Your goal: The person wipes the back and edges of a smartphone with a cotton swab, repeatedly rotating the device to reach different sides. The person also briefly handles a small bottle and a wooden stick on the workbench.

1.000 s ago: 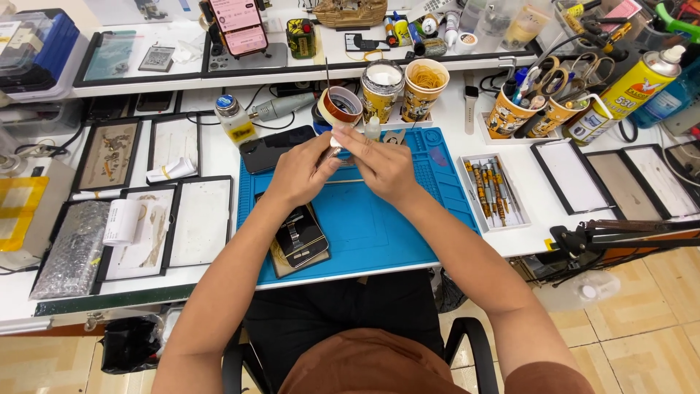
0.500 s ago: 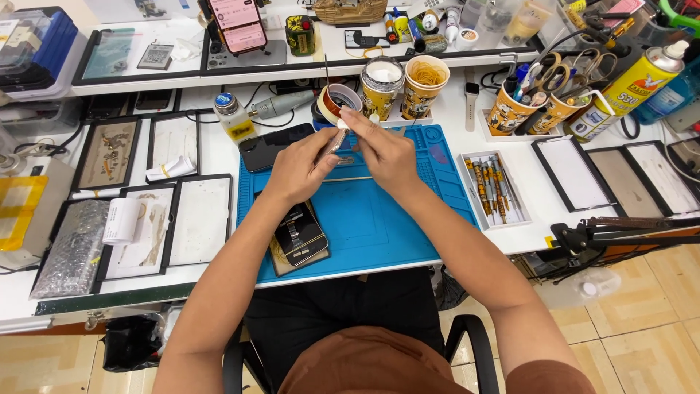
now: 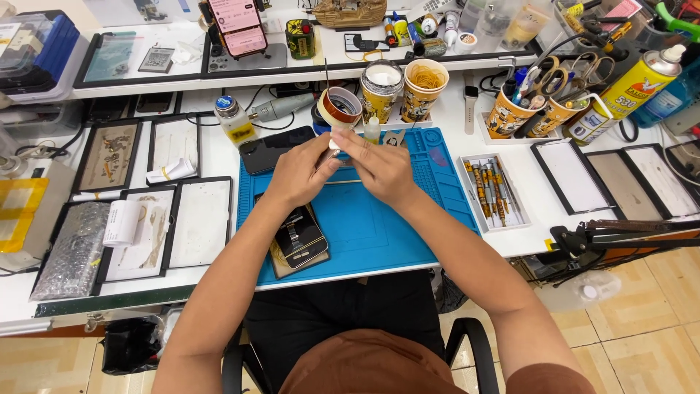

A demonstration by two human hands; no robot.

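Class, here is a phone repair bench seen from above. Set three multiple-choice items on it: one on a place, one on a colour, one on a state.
1. Where does the opened phone lie?
A. on the near left part of the blue mat
B. on the upper shelf
C. in the screwdriver tray

2. What colour is the work mat?
A. green
B. blue
C. red

3. How are the two hands placed?
A. both flat on the mat
B. one under the table
C. raised together near the tape roll

Answers: 1 A, the phone sits by the left forearm on the mat. 2 B, the mat is plainly blue. 3 C, the left hand and right hand meet fingertip to fingertip just below the roll.
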